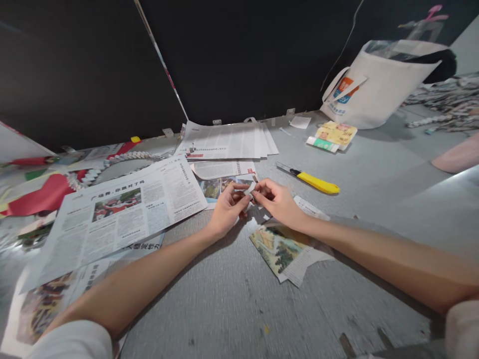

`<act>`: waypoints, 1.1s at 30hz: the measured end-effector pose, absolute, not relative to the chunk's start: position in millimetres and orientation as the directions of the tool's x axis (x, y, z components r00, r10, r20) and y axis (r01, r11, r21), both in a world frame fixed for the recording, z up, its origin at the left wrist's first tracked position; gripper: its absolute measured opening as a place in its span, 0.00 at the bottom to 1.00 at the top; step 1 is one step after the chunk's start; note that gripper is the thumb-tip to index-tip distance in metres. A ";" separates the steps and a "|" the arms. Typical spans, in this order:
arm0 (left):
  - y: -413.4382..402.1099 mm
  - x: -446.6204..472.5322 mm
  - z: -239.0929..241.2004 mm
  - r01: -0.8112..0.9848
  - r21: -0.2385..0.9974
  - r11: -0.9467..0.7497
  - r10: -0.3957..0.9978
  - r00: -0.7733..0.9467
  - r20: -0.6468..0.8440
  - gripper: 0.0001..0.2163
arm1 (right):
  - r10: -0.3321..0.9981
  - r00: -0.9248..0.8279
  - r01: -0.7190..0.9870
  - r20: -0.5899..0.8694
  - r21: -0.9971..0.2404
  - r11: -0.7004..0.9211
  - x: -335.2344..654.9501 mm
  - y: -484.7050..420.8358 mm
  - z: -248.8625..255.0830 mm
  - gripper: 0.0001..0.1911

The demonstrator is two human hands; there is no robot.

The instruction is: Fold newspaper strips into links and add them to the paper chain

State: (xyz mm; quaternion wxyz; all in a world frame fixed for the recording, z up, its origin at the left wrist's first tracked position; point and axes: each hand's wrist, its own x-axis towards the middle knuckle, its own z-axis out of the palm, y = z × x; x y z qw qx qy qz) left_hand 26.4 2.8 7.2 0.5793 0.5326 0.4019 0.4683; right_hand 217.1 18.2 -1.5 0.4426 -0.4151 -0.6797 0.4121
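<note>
My left hand point(228, 207) and my right hand point(276, 200) meet over the grey table point(232, 304), fingers pinched together on a small folded piece of newspaper point(251, 188) held between them. Under my right wrist lies a cut newspaper scrap with a green landscape picture point(280, 249). A full newspaper sheet with a red photo point(119, 214) lies flat just left of my left hand. A yellow utility knife point(312, 180) rests beyond my right hand, not touched.
More newspaper sheets point(228, 140) are stacked at the back by a dark wall. A white tote bag point(377, 85) stands at the back right, with a small yellow and green packet point(333, 135) beside it. Red paper and a folded paper chain point(93, 172) lie at the left.
</note>
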 end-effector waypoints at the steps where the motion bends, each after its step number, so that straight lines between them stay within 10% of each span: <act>1: 2.6 26.3 7.3 -0.111 0.994 -0.006 0.969 0.244 0.033 0.19 | 0.934 -0.254 0.183 0.251 -0.936 0.301 216.8 17.9 -1.3 0.12; 33: 1.0 28.9 -0.5 -0.002 0.987 -0.160 0.946 0.285 0.154 0.16 | 0.943 -0.170 0.233 0.287 -0.918 0.321 218.3 10.1 1.1 0.07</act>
